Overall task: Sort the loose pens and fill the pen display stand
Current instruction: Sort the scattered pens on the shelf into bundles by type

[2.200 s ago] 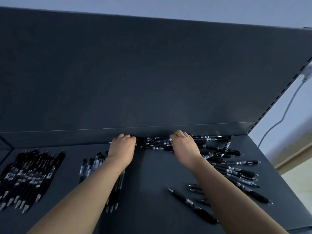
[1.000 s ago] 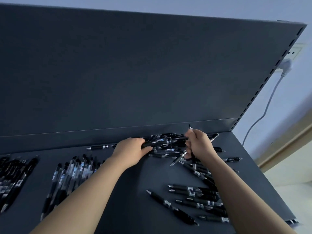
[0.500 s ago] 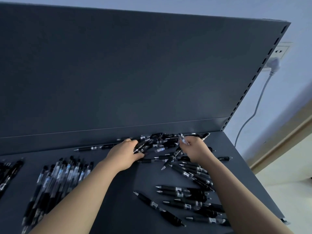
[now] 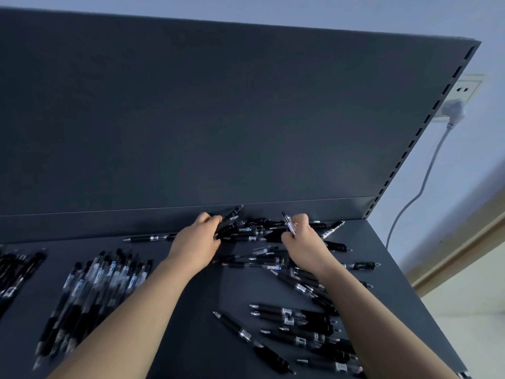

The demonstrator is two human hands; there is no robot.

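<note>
A loose heap of black pens (image 4: 257, 231) lies on the dark shelf (image 4: 191, 310) against its back panel. My left hand (image 4: 196, 239) grips a few black pens (image 4: 228, 218) at the heap's left end, their ends sticking up to the right. My right hand (image 4: 303, 239) pinches a clear-barrelled pen (image 4: 288, 222) that points up and left. A sorted bundle of clear pens (image 4: 101, 285) lies at the left, and a row of black pens (image 4: 297, 326) lies at the front right.
Another bundle of black pens (image 4: 16, 272) lies at the far left edge. One pen (image 4: 153, 237) lies alone by the back panel. The shelf's right edge (image 4: 410, 291) drops off to the floor. A wall socket (image 4: 459, 94) with a white cable sits at the right.
The view has shifted right. My left hand has closed on a few pens at the heap's left end, and my right hand has lifted a clear pen out of the heap.
</note>
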